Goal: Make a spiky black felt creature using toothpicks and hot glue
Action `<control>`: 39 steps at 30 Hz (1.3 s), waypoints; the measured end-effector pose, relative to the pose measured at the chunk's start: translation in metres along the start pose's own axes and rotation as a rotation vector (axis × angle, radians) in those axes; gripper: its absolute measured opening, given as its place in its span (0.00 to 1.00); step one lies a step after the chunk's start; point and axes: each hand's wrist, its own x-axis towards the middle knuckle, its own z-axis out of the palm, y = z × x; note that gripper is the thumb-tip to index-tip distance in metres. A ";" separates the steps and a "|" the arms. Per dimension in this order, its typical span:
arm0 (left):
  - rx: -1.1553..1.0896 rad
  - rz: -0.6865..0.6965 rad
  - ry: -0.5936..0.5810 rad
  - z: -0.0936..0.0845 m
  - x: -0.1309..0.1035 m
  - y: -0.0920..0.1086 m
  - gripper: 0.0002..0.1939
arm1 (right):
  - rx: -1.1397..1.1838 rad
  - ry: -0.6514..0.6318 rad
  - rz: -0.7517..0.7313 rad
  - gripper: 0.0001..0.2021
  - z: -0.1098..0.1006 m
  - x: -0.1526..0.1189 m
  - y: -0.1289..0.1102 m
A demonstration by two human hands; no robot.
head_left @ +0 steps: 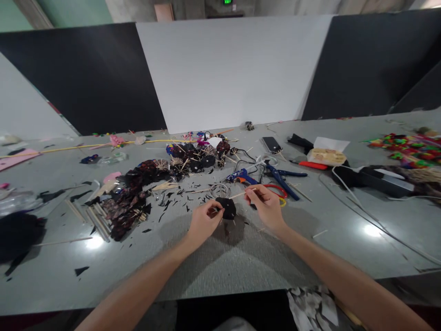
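My left hand (206, 219) pinches the edge of a small round black fabric piece (228, 209), held just above the table. Several pale stick ends poke out of that piece. A thin wooden stick (237, 195) runs from its upper right side to my right hand (265, 205), whose fingers are closed on the stick. Behind the hands lie a blue glue gun (244, 176), a ring of clear material (219, 190) and blue-handled pliers (282, 181). Part of a red ring (277, 189) shows beyond my right hand.
Black scraps (168, 200) are strewn left of the hands, beside a heap of dark patterned fabric (127, 202) and cut sticks (98, 220). A phone (271, 144), a red-handled tool (313, 165), a wrapped food pack (326, 156) and a cable (375, 223) lie to the right. Upright panels (234, 73) stand behind.
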 end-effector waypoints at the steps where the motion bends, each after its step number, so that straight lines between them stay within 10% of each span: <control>1: -0.030 -0.002 0.005 0.000 0.001 -0.002 0.03 | -0.015 0.018 -0.013 0.13 -0.001 0.000 0.001; 33: 0.180 0.277 0.081 -0.006 0.004 -0.004 0.06 | -0.402 -0.288 -0.363 0.08 -0.004 -0.005 0.010; 39: 0.205 0.281 0.075 -0.006 0.003 -0.005 0.05 | -0.379 -0.252 -0.230 0.09 -0.004 -0.004 0.010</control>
